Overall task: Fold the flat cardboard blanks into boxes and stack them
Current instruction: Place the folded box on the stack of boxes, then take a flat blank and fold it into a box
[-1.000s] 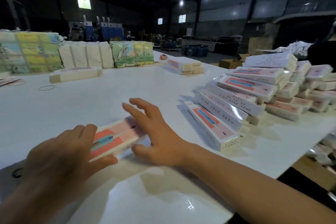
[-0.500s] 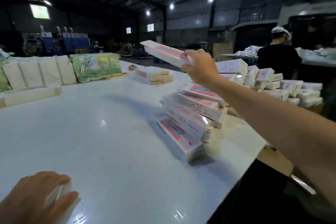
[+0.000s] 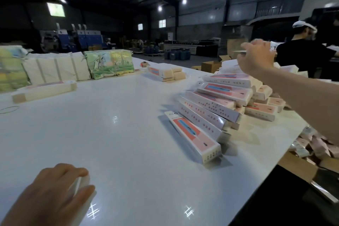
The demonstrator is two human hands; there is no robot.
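Two hands at the white table (image 3: 119, 124), each holding a cardboard piece

The left hand (image 3: 55, 196) curls round a flat white blank (image 3: 82, 187) at the table's near edge. The right hand (image 3: 256, 58) pinches a thin piece, seen edge-on, above the leaning stack of folded boxes (image 3: 211, 112) on the table's right side. A person in black (image 3: 308, 57) stands beyond the table.

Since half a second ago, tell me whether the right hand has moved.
Yes. The right hand has reached farther out, past the far top of the leaning stack of boxes, pinching something thin.
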